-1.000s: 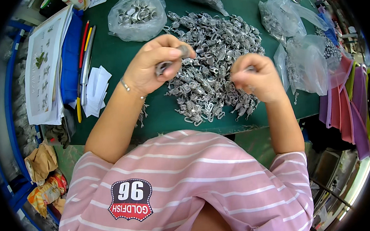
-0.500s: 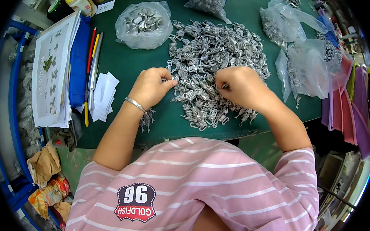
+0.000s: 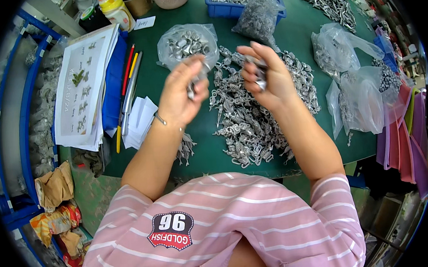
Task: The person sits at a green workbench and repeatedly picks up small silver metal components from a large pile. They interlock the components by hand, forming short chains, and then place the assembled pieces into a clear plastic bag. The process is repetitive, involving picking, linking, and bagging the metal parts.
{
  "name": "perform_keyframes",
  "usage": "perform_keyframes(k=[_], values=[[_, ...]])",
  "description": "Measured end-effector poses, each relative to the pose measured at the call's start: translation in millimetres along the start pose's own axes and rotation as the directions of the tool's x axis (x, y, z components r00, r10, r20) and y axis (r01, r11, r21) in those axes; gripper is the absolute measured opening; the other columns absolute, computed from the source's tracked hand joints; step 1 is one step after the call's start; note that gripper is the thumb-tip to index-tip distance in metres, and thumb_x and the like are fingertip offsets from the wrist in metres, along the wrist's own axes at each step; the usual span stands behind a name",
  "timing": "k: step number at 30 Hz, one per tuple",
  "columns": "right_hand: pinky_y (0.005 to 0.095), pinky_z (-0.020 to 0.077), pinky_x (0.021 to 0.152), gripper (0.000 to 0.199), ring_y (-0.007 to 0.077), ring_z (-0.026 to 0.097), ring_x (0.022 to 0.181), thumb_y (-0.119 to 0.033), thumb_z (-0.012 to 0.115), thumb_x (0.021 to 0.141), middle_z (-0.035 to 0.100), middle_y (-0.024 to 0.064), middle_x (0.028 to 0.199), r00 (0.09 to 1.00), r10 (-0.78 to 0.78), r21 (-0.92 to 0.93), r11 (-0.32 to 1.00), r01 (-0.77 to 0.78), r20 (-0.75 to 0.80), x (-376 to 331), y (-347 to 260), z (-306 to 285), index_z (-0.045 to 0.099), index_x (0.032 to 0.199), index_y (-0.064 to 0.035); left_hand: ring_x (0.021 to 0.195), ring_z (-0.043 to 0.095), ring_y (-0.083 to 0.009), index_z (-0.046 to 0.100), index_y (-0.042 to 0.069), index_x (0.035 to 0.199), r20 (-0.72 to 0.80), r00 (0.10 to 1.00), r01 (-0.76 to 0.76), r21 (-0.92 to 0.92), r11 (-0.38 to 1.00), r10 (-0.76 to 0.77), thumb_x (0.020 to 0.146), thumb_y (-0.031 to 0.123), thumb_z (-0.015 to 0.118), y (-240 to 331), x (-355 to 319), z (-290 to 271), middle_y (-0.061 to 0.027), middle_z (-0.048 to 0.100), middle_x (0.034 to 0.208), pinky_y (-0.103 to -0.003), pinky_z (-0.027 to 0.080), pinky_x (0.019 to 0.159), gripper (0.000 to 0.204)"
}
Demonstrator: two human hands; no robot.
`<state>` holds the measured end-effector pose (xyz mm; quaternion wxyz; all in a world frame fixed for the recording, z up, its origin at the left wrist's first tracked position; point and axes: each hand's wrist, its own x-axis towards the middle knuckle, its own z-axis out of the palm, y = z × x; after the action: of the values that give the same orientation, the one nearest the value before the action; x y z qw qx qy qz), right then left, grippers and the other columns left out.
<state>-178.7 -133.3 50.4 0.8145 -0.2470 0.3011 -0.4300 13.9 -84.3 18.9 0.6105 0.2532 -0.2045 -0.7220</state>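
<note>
My left hand [image 3: 179, 94] is raised over the table with curled fingers, holding a shiny silver metal piece [image 3: 191, 91]; motion blurs its shape. Opposite it, my right hand [image 3: 278, 82] is also lifted and curled around a silver metal piece [image 3: 260, 78], whose exact kind I cannot make out. Below and between them spreads a large heap of grey, ribbed metal parts with loops [image 3: 252, 126]. A clear plastic bag [image 3: 163, 50] of shiny silver pieces lies just beyond my left hand. A smaller bunch of grey metal parts [image 3: 186, 148] sits beside my left forearm.
A blue bin [image 3: 219, 10] and a filled bag [image 3: 256, 22] stand at the back. More plastic bags [image 3: 367, 101] lie at right. Printed sheets [image 3: 78, 87], pens [image 3: 129, 89] and white paper slips [image 3: 140, 119] are at left. Long metal pieces [image 3: 326, 4] lie far right.
Both hands have risen from the heap, now with silver metal pieces showing in them. The view has shifted, bringing more of the table's far side into sight.
</note>
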Motion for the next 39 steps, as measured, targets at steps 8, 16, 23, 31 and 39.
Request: perform_keyframes(k=[8,16,23,31,39], values=[[0.0275,0.0475,0.072,0.030,0.0172,0.059,0.081,-0.010,0.060,0.082,0.064,0.0099,0.092,0.920,-0.391,-0.639,0.704,0.309,0.013,123,43,57,0.058,0.108,0.0040,0.077,0.057,-0.0109,0.065,-0.002,0.091,-0.108,0.863,-0.283,0.706,0.649,0.493,0.090,0.021,0.054,52,84,-18,-0.0056,0.065,0.088,-0.023,0.044,0.070,0.025],[0.0326,0.0501,0.074,0.023,0.0234,0.065,0.080,-0.013,0.056,0.081,0.067,0.0132,0.088,0.831,-0.362,-0.886,0.031,0.463,0.422,77,-20,9,0.064,0.099,-0.0021,0.073,0.061,-0.0198,0.062,-0.004,0.101,-0.099,0.717,0.084,0.995,0.056,0.690,0.078,0.022,0.067,55,74,-95,-0.0126,0.065,0.082,-0.030,0.048,0.071,0.035],[0.0376,0.0497,0.066,0.019,0.0311,0.061,0.073,-0.004,0.062,0.076,0.064,0.0139,0.078,0.818,0.013,-0.782,-0.286,0.554,0.575,-12,-36,-53,0.060,0.095,-0.0031,0.062,0.055,-0.0077,0.060,0.000,0.109,-0.165,0.856,-0.084,0.891,0.447,0.490,0.077,0.000,0.061,63,61,-81,-0.0011,0.059,0.072,-0.022,0.044,0.054,0.032],[0.0399,0.0465,0.069,0.020,0.0295,0.059,0.077,-0.006,0.065,0.072,0.062,0.0105,0.078,0.824,-0.051,-0.769,-0.396,0.502,0.565,-58,-46,-70,0.061,0.091,-0.0044,0.066,0.055,-0.0231,0.063,0.007,0.079,0.644,0.679,-0.647,0.752,-0.129,0.351,0.072,0.012,0.068,-25,35,33,-0.0045,0.057,0.073,-0.033,0.045,0.065,0.010],[0.0424,0.0459,0.070,0.021,0.0309,0.059,0.079,-0.004,0.063,0.069,0.063,0.0103,0.080,0.818,-0.097,-0.702,-0.575,0.420,0.567,-63,-46,-58,0.061,0.091,-0.0048,0.072,0.057,-0.0251,0.060,0.008,0.077,0.612,0.784,-0.524,0.742,-0.418,0.102,0.070,0.012,0.066,-99,22,32,-0.0055,0.058,0.072,-0.038,0.040,0.066,0.010]])
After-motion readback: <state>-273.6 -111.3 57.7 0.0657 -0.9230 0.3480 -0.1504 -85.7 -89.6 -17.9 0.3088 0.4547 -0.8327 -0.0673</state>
